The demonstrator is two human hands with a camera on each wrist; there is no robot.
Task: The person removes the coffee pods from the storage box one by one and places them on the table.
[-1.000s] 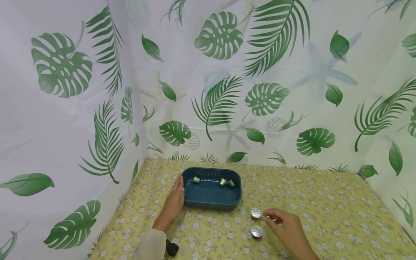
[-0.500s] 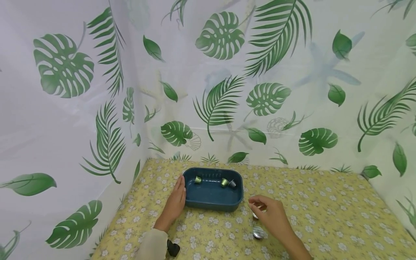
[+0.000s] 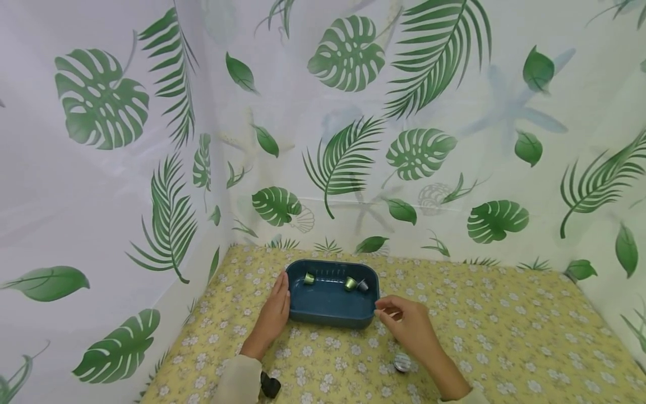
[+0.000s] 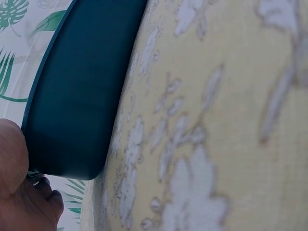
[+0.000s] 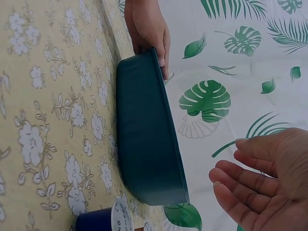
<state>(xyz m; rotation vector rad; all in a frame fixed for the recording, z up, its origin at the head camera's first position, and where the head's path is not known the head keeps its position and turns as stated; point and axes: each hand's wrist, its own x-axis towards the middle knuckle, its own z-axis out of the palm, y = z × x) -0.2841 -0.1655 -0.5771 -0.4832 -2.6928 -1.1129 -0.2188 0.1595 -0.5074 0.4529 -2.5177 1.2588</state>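
Observation:
A dark blue basin (image 3: 333, 321) stands on the table, with two green capsules (image 3: 350, 284) and a silver-grey capsule (image 3: 363, 285) inside. My left hand (image 3: 275, 308) rests its straight fingers along the basin's left side. At the right rim, my right hand (image 3: 410, 325) has loosely bent fingers; the right wrist view shows nothing between them. A silver-lidded capsule (image 3: 402, 362) stands on the table below this hand; the right wrist view shows its blue body (image 5: 94, 221). Another silver lid (image 5: 148, 226) shows partly behind it, hidden by my hand in the head view.
The table wears a yellow flowered cloth (image 3: 504, 336). White sheets (image 3: 454, 168) printed with green leaves hang behind it and on the left. A small black object (image 3: 270, 386) sits at my left wrist.
My right hand has moved left and away from me, from beside the two table capsules to the basin's right rim. It now covers the farther capsule. My left hand stays at the basin.

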